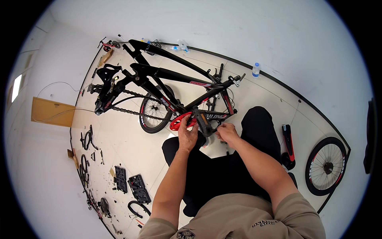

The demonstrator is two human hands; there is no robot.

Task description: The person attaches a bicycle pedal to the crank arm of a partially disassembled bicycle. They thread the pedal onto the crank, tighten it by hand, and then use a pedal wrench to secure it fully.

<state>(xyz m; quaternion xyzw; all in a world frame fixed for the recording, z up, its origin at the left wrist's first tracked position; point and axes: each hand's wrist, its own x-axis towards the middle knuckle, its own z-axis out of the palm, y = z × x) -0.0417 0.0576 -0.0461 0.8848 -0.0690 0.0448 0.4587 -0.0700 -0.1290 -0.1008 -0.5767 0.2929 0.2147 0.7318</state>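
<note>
The left hand (187,133) grips the red chainring (178,122) of the black bicycle frame (167,75); the right hand (227,132) holds the crank (203,122). A clear bottle (256,70) with blue cap stands far right on the floor (119,139).

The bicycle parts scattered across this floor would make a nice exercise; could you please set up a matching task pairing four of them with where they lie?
Things:
1. water bottle
2. spoked wheel
3. red chainring
4. black tool trays

Places:
A. by the person's left hand
B. on the floor at lower left
C. upright by the far wall
D. flat on the floor at far right

Pairs: 1-C, 2-D, 3-A, 4-B
</note>
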